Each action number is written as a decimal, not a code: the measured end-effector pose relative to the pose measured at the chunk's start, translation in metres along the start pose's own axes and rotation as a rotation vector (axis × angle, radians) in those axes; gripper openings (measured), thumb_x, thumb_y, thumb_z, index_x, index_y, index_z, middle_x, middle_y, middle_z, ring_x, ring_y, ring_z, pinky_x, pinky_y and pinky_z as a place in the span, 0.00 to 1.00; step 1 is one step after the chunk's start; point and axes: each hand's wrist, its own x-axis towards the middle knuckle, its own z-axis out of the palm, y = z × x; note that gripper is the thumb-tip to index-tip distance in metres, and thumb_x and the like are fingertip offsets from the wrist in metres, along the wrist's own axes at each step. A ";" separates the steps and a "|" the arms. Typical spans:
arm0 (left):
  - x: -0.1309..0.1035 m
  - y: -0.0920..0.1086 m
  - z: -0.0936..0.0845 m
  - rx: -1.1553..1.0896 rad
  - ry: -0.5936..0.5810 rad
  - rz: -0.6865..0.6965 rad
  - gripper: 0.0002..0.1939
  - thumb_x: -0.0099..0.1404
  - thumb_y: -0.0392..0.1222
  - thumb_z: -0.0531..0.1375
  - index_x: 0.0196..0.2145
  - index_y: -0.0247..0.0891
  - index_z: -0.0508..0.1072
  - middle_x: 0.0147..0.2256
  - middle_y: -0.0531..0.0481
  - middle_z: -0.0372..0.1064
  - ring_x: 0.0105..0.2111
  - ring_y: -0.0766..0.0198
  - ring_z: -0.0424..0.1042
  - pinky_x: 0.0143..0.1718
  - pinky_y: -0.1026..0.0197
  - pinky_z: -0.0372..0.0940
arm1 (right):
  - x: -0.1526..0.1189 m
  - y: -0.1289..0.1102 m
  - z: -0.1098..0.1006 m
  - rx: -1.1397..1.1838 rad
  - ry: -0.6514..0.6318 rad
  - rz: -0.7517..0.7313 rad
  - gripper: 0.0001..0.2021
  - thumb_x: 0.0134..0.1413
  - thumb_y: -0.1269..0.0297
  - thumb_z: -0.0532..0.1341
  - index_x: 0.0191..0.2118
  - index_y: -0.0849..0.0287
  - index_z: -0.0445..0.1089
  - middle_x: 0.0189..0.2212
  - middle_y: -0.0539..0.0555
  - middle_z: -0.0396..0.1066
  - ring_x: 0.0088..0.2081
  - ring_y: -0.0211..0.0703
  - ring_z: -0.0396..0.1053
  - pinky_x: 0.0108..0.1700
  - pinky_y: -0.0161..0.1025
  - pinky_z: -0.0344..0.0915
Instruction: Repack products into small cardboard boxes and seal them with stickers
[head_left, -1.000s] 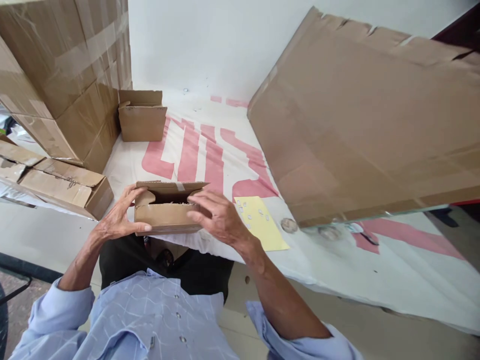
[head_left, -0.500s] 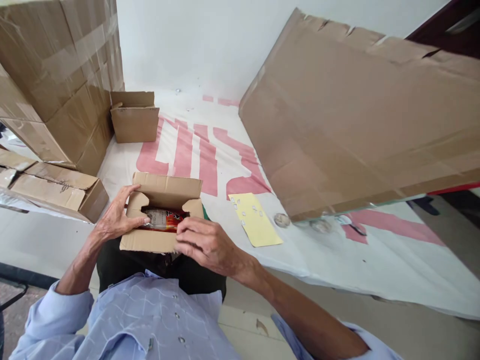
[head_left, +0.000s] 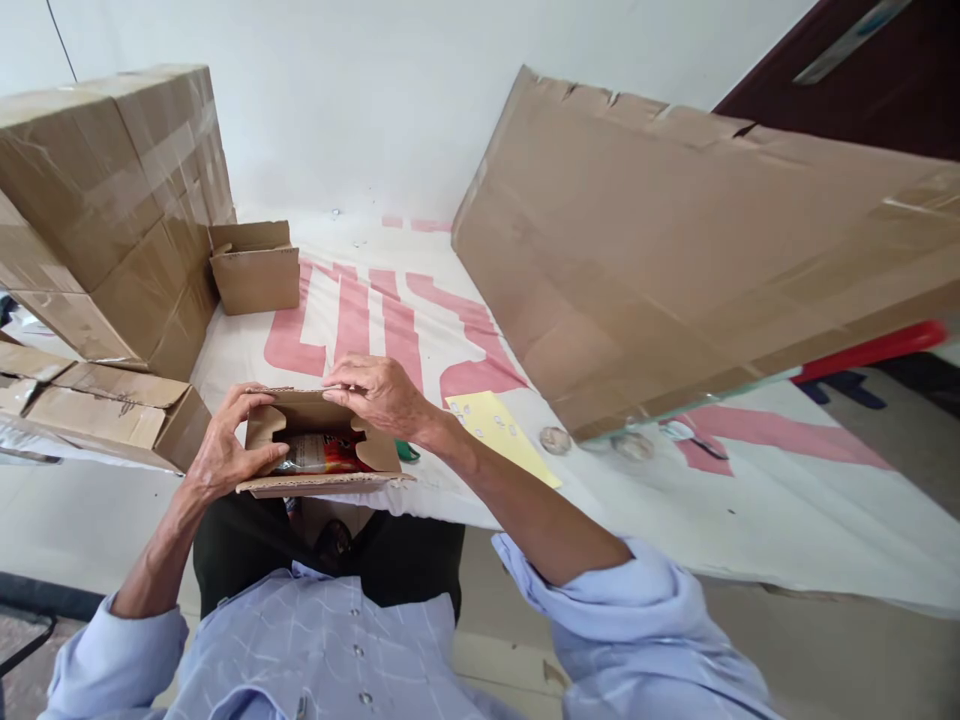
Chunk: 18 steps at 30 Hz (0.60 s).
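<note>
An open cardboard box (head_left: 322,484) rests at the table's front edge, tilted toward me. Inside lies a red and clear printed packet (head_left: 326,453), partly covered by the side flaps. My left hand (head_left: 234,445) grips the box's left side, its thumb over the inner edge. At the top of the far flap, my right hand (head_left: 382,395) pinches the cardboard edge between thumb and fingers. Just right of the box, a small green object (head_left: 406,451) shows in part.
Taped cartons (head_left: 112,210) are stacked at the left, a long closed box (head_left: 112,405) before them. A small open box (head_left: 256,270) stands behind. A yellow sheet (head_left: 499,430) and tape rolls (head_left: 555,440) lie right, below a large cardboard panel (head_left: 675,240).
My right hand has moved from the box's right side up to its far flap, which now stands more upright. The near flap is seen more edge-on. The view has shifted slightly.
</note>
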 end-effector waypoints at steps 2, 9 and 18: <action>-0.001 0.000 -0.001 0.010 -0.002 0.015 0.25 0.63 0.51 0.73 0.54 0.42 0.75 0.61 0.38 0.70 0.63 0.44 0.73 0.65 0.39 0.71 | 0.005 0.001 0.001 0.113 -0.005 0.066 0.10 0.66 0.64 0.66 0.33 0.56 0.82 0.33 0.54 0.80 0.36 0.45 0.77 0.43 0.43 0.73; -0.004 -0.006 -0.007 0.152 -0.007 0.133 0.23 0.67 0.52 0.71 0.55 0.42 0.75 0.61 0.39 0.73 0.62 0.45 0.75 0.65 0.41 0.71 | 0.022 0.008 -0.001 0.517 -0.020 0.460 0.12 0.52 0.58 0.72 0.24 0.60 0.77 0.23 0.51 0.76 0.27 0.37 0.68 0.31 0.36 0.65; 0.009 -0.020 -0.017 0.294 0.083 0.157 0.27 0.65 0.58 0.70 0.60 0.72 0.72 0.60 0.56 0.71 0.59 0.34 0.75 0.59 0.20 0.73 | -0.016 0.068 -0.062 0.505 0.729 0.566 0.16 0.57 0.48 0.70 0.33 0.57 0.76 0.30 0.51 0.77 0.29 0.38 0.70 0.32 0.35 0.68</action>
